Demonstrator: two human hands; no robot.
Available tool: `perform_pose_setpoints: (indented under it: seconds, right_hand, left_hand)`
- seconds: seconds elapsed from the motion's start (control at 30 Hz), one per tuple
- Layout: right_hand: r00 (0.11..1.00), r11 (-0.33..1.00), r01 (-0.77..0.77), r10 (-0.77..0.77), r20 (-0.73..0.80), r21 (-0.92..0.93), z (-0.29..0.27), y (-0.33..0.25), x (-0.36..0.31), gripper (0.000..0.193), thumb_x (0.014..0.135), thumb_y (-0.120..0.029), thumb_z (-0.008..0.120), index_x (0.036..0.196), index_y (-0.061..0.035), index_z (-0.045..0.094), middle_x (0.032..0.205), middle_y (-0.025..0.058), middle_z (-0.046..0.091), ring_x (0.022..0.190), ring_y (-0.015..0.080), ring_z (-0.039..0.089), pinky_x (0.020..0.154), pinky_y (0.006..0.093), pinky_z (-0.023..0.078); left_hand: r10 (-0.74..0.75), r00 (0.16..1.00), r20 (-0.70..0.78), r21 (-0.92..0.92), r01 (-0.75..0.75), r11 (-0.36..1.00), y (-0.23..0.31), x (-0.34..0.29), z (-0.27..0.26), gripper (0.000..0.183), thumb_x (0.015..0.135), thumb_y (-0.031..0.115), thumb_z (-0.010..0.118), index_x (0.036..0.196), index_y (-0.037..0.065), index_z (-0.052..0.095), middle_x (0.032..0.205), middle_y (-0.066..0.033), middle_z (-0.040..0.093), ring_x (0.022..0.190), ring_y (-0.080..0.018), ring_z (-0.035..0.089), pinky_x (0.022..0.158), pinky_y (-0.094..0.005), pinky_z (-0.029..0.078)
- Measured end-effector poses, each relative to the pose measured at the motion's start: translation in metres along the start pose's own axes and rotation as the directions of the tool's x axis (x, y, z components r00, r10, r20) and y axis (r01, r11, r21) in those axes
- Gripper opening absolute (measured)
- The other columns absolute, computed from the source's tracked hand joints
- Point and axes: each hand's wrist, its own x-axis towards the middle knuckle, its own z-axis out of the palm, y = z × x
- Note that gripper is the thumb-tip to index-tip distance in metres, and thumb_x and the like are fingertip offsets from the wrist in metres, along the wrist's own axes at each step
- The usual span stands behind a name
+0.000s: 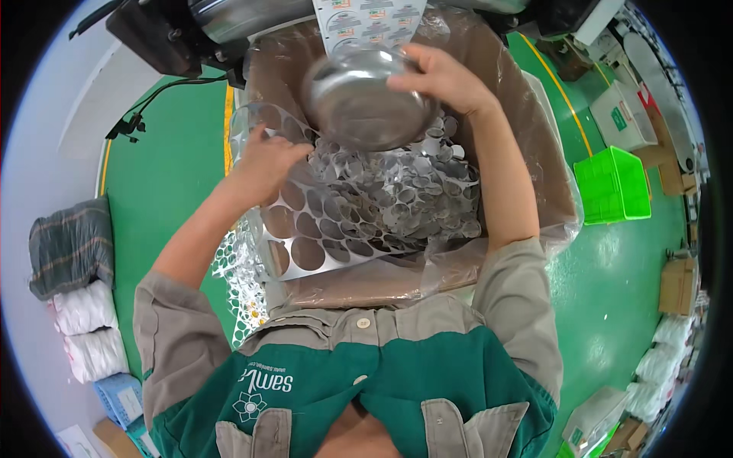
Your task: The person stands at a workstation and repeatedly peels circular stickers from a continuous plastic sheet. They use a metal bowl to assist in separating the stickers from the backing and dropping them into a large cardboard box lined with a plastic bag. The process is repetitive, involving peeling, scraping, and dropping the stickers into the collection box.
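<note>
My right hand (449, 80) grips the rim of a shiny round metal bowl (366, 107), thumb over the near side. The bowl is slightly blurred and hangs tilted above a large box (527, 153) lined with clear plastic. Below it lies a heap of small silvery discs and scraps (412, 191). My left hand (271, 164) rests at the left on a punched sheet (305, 221) full of round holes, its thumb and forefinger apart. Some of its other fingers are hidden. Behind the bowl, a printed foil web (370, 23) hangs down from the machine.
Dark machine parts (164, 34) and rollers span the far side. More punched scrap (244, 282) lies on the floor at the left. A bright green crate (611, 187) and a white bin (622, 114) stand at the right. Wrapped bundles (88, 324) line the left wall.
</note>
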Motion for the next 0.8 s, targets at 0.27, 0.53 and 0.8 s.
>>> perform_pose_setpoints:
  seconds: [0.27, 0.53, 0.8]
  right_hand:
    - [0.911, 0.948, -0.272, 0.31, 0.274, -0.167, 0.022, 0.144, 0.007, 0.055, 0.082, -0.035, 0.059, 0.119, 0.0038, 0.045, 0.108, 0.0137, 0.058, 0.101, 0.0206, 0.057, 0.086, 0.0308, 0.045]
    - [0.73, 0.379, -0.209, 0.674, 0.114, -0.902, 0.016, 0.193, -0.025, 0.037, 0.063, -0.031, 0.07, 0.085, -0.0015, 0.066, 0.092, 0.0156, 0.064, 0.078, 0.0258, 0.062, 0.068, 0.0352, 0.049]
    - [0.99, 0.532, -0.089, -0.047, 0.134, 0.842, -0.014, 0.08, -0.011, 0.039, 0.087, -0.029, 0.055, 0.114, -0.0017, 0.052, 0.099, 0.0053, 0.061, 0.088, 0.0124, 0.06, 0.076, 0.0299, 0.052]
  left_hand:
    - [-0.432, 0.862, -0.265, -0.937, -0.125, 0.325, -0.072, -0.083, -0.07, 0.029, 0.085, 0.011, 0.05, 0.113, 0.003, 0.054, 0.085, -0.0041, 0.061, 0.074, -0.0115, 0.056, 0.069, -0.0243, 0.043]
    - [-0.373, 0.905, -0.205, -0.951, -0.095, 0.293, -0.066, -0.05, -0.025, 0.023, 0.09, 0.011, 0.045, 0.107, 0.003, 0.057, 0.079, -0.0005, 0.055, 0.069, -0.0093, 0.05, 0.068, -0.0226, 0.04]
    - [-0.593, 0.742, -0.314, -0.941, -0.328, 0.087, -0.078, -0.078, -0.048, 0.029, 0.089, 0.01, 0.046, 0.116, 0.001, 0.051, 0.084, -0.0046, 0.058, 0.078, -0.0104, 0.055, 0.071, -0.0225, 0.043]
